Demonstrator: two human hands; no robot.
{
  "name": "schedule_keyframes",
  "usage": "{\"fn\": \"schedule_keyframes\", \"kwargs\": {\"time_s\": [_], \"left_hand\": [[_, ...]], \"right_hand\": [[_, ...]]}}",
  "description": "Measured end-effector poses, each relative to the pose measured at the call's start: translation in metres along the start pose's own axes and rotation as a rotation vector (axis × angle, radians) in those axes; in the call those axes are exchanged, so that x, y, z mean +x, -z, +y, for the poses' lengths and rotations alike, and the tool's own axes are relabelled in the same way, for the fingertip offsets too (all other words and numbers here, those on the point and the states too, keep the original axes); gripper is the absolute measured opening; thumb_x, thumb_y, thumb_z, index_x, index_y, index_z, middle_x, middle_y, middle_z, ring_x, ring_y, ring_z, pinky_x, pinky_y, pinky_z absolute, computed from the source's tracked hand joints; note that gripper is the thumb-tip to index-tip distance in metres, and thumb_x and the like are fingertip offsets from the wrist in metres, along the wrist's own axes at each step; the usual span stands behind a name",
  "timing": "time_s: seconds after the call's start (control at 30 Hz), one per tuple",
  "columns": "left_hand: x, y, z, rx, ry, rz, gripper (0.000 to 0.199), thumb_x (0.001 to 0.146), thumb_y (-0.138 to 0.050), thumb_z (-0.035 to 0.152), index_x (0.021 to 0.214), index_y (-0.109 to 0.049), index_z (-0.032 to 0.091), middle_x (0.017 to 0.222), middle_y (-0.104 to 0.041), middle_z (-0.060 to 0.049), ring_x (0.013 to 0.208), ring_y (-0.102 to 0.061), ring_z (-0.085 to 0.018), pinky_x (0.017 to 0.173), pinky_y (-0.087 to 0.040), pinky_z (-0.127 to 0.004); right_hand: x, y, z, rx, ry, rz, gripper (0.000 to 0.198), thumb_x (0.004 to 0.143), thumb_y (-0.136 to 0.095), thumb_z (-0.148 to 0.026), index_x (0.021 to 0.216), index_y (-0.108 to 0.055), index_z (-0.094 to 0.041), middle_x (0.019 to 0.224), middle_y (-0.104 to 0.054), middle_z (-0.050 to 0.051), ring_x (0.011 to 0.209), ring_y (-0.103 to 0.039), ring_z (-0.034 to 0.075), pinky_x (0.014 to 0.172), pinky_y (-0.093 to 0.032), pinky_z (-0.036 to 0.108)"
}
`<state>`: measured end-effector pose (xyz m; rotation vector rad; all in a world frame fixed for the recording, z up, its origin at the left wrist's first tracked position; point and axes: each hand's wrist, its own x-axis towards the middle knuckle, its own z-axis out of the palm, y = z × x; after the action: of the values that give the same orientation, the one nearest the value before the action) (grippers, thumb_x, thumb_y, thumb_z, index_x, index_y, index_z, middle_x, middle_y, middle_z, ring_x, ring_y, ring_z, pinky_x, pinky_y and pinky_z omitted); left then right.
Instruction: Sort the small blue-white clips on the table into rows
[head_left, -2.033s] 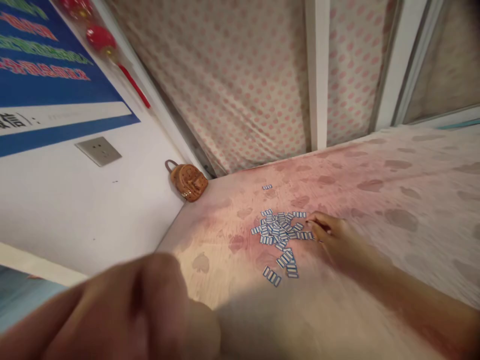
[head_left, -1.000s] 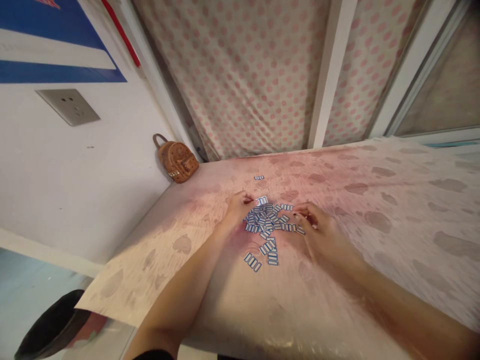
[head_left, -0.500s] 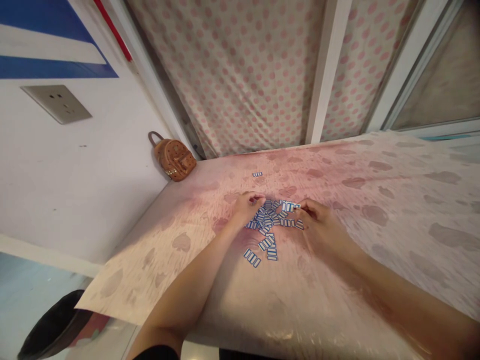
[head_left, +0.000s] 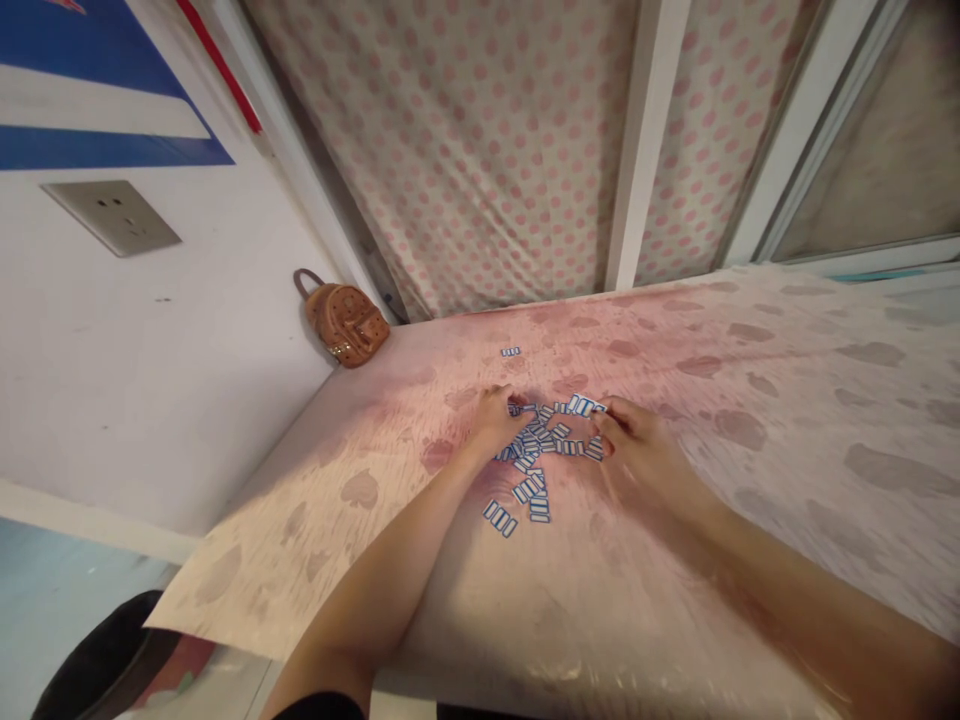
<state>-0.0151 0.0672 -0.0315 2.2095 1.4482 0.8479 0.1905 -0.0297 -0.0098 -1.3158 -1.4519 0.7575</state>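
Note:
Small flat blue-and-white striped pieces lie in a loose heap (head_left: 534, 438) on the patterned table cover. My right hand (head_left: 630, 430) pinches one striped piece (head_left: 583, 405) between thumb and fingers, just above the heap's right side. At the heap's left edge, my left hand (head_left: 496, 418) rests with curved fingers; thumb and fingertips are apart, and striped pieces show in the gap. Whether it touches them I cannot tell. Nearer me, a separate striped piece (head_left: 500, 518) lies flat, and another single piece (head_left: 511, 352) is beyond my left hand.
A small brown backpack-shaped bag (head_left: 346, 324) stands at the far left table corner against the white wall. Behind the table hangs a dotted curtain (head_left: 480, 160). The table cover (head_left: 360, 490) has leaf-like marks. A dark bin (head_left: 97, 650) is on the floor at lower left.
My left hand has spread slightly over the heap's upper left, its thumb lower and apart from the fingers. The piece in my right hand has tilted a little. The view has shifted slightly.

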Motion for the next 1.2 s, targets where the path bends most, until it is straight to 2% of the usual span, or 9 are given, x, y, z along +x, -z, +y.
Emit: {"fn": "schedule_keyframes", "kwargs": {"time_s": [0.13,0.27,0.37,0.43,0.53,0.6,0.77,1.0,1.2], "left_hand": [[0.001,-0.003,0.0,-0.173,0.035,0.022,0.014,0.078,-0.069,0.004,0.084,-0.066,0.017,0.084,-0.07,-0.002,0.08,-0.064,-0.017,0.077,-0.05,-0.028],[0.001,-0.001,0.006,-0.321,0.091,0.129,0.019,0.079,-0.064,0.0,0.086,-0.07,0.016,0.085,-0.072,-0.003,0.079,-0.066,-0.015,0.075,-0.051,-0.027],[-0.008,0.004,0.019,-0.521,0.134,0.149,0.011,0.081,-0.066,0.006,0.083,-0.072,0.015,0.083,-0.073,-0.004,0.077,-0.068,-0.016,0.074,-0.052,-0.027],[-0.018,0.005,0.031,-0.71,0.19,0.111,0.002,0.082,-0.07,0.014,0.084,-0.071,0.015,0.081,-0.073,-0.004,0.077,-0.069,-0.016,0.073,-0.054,-0.028],[-0.034,0.003,0.048,-0.983,0.309,0.06,0.014,0.078,-0.077,0.024,0.085,-0.069,0.015,0.079,-0.072,-0.003,0.079,-0.072,-0.018,0.076,-0.057,-0.029],[-0.041,0.001,0.056,-1.088,0.354,0.045,0.02,0.075,-0.081,0.027,0.085,-0.068,0.015,0.079,-0.072,-0.003,0.079,-0.073,-0.018,0.078,-0.058,-0.029],[-0.046,0.0,0.062,-1.091,0.35,-0.007,0.026,0.073,-0.084,0.033,0.085,-0.071,0.014,0.082,-0.075,-0.006,0.078,-0.074,-0.019,0.076,-0.058,-0.029],[-0.05,0.0,0.066,-1.074,0.326,0.023,0.029,0.074,-0.083,0.037,0.089,-0.075,0.014,0.087,-0.076,-0.009,0.086,-0.075,-0.023,0.074,-0.057,-0.028],[-0.054,-0.002,0.071,-1.086,0.33,0.036,0.027,0.076,-0.081,0.037,0.092,-0.076,0.015,0.095,-0.077,-0.01,0.087,-0.074,-0.023,0.075,-0.057,-0.029]], "right_hand": [[0.0,0.001,-0.003,-0.01,-0.003,0.012,0.03,0.092,-0.046,-0.035,0.065,-0.048,-0.023,0.057,-0.048,-0.003,0.055,-0.047,0.015,0.055,-0.034,0.029],[0.001,0.0,-0.001,0.021,-0.029,-0.019,0.026,0.091,-0.049,-0.036,0.069,-0.052,-0.023,0.057,-0.053,-0.003,0.054,-0.05,0.015,0.056,-0.037,0.029],[-0.001,-0.001,-0.001,0.09,-0.06,-0.065,0.023,0.091,-0.051,-0.04,0.076,-0.054,-0.023,0.061,-0.058,-0.003,0.05,-0.048,0.013,0.054,-0.036,0.028],[-0.003,-0.002,-0.003,0.085,-0.048,-0.081,0.023,0.091,-0.052,-0.039,0.076,-0.053,-0.023,0.064,-0.06,-0.003,0.05,-0.048,0.013,0.052,-0.034,0.027],[-0.006,-0.002,-0.007,0.022,-0.008,-0.074,0.022,0.092,-0.05,-0.035,0.074,-0.051,-0.023,0.063,-0.056,-0.004,0.054,-0.049,0.013,0.053,-0.034,0.027],[-0.008,-0.001,-0.007,-0.014,0.005,-0.068,0.023,0.094,-0.05,-0.034,0.074,-0.05,-0.022,0.062,-0.054,-0.004,0.057,-0.051,0.014,0.055,-0.035,0.027],[-0.007,-0.001,0.0,-0.066,0.026,-0.049,0.023,0.095,-0.051,-0.036,0.077,-0.052,-0.022,0.063,-0.055,-0.003,0.059,-0.051,0.014,0.056,-0.035,0.027],[-0.006,-0.002,0.001,-0.132,0.065,-0.028,0.022,0.093,-0.051,-0.037,0.077,-0.051,-0.023,0.063,-0.055,-0.003,0.059,-0.051,0.015,0.055,-0.033,0.027],[-0.008,-0.002,-0.007,-0.124,0.024,-0.033,0.026,0.093,-0.052,-0.038,0.072,-0.049,-0.022,0.061,-0.053,-0.002,0.057,-0.049,0.015,0.053,-0.032,0.027]]}}
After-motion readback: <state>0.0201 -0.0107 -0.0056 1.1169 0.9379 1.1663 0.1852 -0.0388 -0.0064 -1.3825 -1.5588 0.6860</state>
